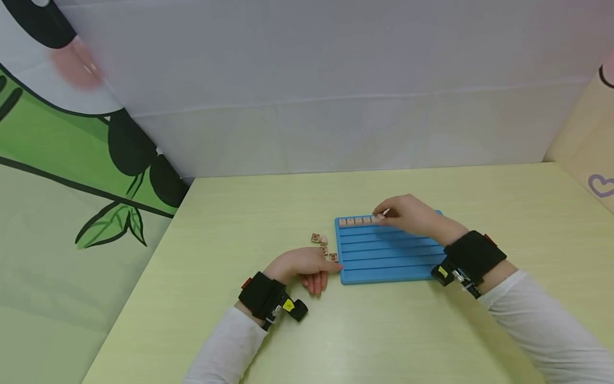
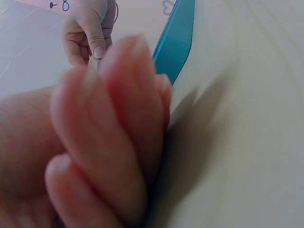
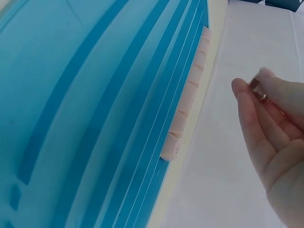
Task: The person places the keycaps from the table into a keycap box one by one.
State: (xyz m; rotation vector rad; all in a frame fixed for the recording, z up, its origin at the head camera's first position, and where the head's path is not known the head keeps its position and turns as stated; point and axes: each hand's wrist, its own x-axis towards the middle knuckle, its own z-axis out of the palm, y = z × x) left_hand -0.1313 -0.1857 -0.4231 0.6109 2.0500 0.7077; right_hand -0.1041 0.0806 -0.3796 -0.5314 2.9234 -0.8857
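From my remote seat, I'd call this approx. partway thru. The R hand (image 1: 408, 216) pinches a small block (image 3: 259, 90) betw. thumb & fingertips, nr the upper edge of the blue board (image 1: 374, 269); the R wrist cam has it apart from the row of blocks (image 3: 187, 97). That row sits in the board's top groove, starting at its L end, pale faces showing. I can't give an exact count, as the fingers hide part of it in the head view.

The L hand (image 1: 304, 264) looks relaxed, w/ fingers loosely bent & nothing visible in its grasp; its thumb is at the board's L edge, contact hard to confirm.

Just beyond that hand, the loose blocks (image 1: 315, 238) lie on the table (image 1: 259, 218), L of the board, a few w/ dark marks on top. So, done: part of the top groove. Left, in my est.: the pinched block plus those few loose ones. I see blocks in no lower groove.
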